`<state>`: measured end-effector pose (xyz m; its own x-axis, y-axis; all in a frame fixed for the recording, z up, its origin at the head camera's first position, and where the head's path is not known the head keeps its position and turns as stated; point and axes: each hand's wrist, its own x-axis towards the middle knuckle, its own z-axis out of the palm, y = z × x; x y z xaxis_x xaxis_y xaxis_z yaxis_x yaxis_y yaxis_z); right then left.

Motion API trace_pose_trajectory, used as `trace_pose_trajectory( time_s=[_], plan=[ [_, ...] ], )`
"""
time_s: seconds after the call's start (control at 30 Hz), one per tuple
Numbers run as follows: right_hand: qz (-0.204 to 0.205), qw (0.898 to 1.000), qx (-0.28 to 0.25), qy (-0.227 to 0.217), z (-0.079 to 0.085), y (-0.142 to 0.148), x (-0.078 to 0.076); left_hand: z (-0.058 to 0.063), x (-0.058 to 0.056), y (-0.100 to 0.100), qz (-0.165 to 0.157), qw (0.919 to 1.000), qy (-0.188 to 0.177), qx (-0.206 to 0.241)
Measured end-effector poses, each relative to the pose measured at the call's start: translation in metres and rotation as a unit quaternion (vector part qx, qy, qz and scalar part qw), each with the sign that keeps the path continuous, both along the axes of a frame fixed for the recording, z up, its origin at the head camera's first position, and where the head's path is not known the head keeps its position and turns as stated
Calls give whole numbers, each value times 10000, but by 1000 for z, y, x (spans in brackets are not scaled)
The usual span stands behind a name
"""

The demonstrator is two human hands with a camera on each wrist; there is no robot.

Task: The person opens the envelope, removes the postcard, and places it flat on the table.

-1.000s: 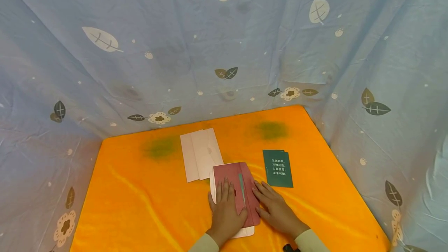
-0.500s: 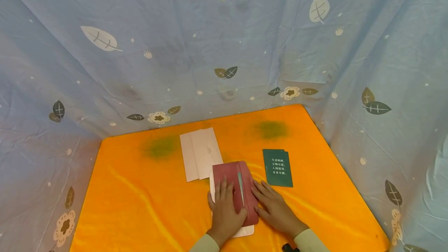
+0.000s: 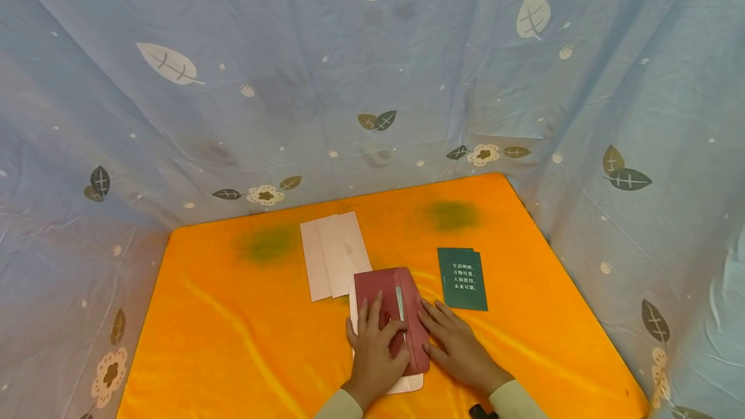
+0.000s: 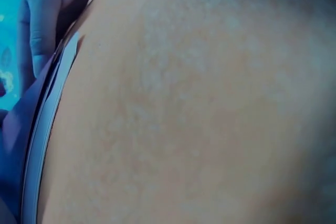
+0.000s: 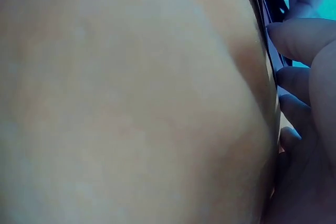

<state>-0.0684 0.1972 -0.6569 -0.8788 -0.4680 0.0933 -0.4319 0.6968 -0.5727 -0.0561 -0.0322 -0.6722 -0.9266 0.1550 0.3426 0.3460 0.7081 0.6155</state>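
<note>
A dark red envelope lies under my hands in the head view, its flap on the right. A strip of green card shows in its opening. My left hand rests on the envelope's body, index finger bent toward the opening and the other fingers fairly straight. My right hand touches the flap's right edge with extended fingers. Beneath sticks out a pale pink envelope. In the left wrist view, the envelope's layered edge stands close to the right hand. The right wrist view shows right-hand fingers against the edge.
Overlapping pale pink envelopes lie behind and left of the red one. Green cards with white writing lie to the right. A small black object is at the front edge. Blue patterned cloth surrounds the orange tabletop.
My left index finger has bent and shifted right toward the envelope's opening. The flap sits slightly more raised and to the left than before. My right hand has hardly moved.
</note>
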Motion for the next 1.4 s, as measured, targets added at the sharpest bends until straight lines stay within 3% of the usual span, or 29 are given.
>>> trace_pose_trajectory(
  time_s=[0.53, 0.87, 1.27, 1.4],
  plan=[
    [-42, 9999, 15, 125, 6, -1, -2, -4, 0, 0, 0, 9998, 213, 4],
    [-241, 9987, 158, -416, 17, -5, -6, -1, 1, -1, -44, 9998, 130, 121],
    [-415, 9983, 237, 342, 19, -17, -13, 0, 2, 0, -42, 9999, 20, 90],
    [-493, 9987, 56, -66, 23, -21, -16, 1, 3, 0, -45, 9999, -4, 95]
  ],
)
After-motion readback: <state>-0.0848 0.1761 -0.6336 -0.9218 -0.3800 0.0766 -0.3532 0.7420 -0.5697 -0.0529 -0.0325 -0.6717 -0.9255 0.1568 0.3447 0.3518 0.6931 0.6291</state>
